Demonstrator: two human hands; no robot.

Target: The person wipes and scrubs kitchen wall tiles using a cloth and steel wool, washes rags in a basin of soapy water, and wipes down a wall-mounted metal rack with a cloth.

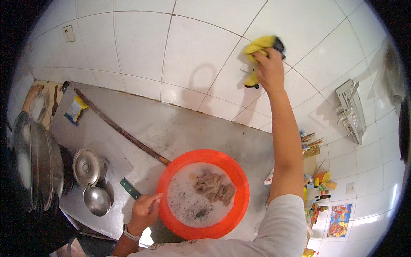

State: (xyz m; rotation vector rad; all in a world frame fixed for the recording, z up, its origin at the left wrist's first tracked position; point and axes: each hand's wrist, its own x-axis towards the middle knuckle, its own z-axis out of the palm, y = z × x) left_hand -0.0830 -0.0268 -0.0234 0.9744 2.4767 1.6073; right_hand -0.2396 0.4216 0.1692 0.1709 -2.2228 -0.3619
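My right hand (pixel 271 69) holds a yellow and dark cloth (pixel 261 45) against the white tiled wall (pixel 199 41), partly over a wall socket (pixel 249 68). Part of the cloth hangs below the fingers. My left hand (pixel 146 210), with a watch on the wrist, grips the left rim of a red-orange plastic basin (pixel 242 189). Grey, foamy water (pixel 183 199) fills much of the basin, with a wet brown cloth (pixel 215 188) in it. Close above the left hand lies a green handle (pixel 129 188) with rivets; the rest of that tool is not clear.
A long dark wooden stick (pixel 118 128) lies on the metal counter (pixel 192 128). To the left are a lidded metal pot (pixel 86 167), a metal bowl (pixel 97 200), a large steamer pot (pixel 40 163) and a yellow-blue packet (pixel 76 109). A metal rack (pixel 350 110) hangs right, above bottles and chopsticks.
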